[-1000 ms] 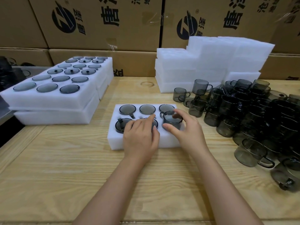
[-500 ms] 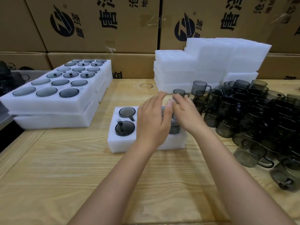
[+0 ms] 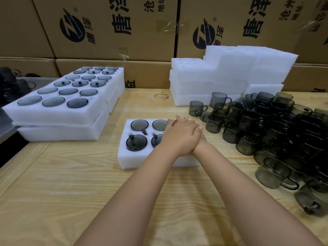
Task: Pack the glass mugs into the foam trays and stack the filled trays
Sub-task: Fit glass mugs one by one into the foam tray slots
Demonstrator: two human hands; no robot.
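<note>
Head view: left hand [image 3: 179,134] laid over right hand [image 3: 199,137] on foam tray [image 3: 140,161]; fingers pressed flat together.

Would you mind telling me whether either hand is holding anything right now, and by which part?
Neither visibly grips anything: the left hand lies over the right hand, pressing on the foam tray.

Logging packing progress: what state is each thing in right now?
Front foam tray: four mugs seated, right side hidden by hands.
Left hand: flat, stacked over the right, pressing down.
Right hand: mostly covered by the left.
Filled trays: stacked, mugs seated.
Empty trays: piled, unfilled.
Loose mugs: unpacked, heaped.
</note>
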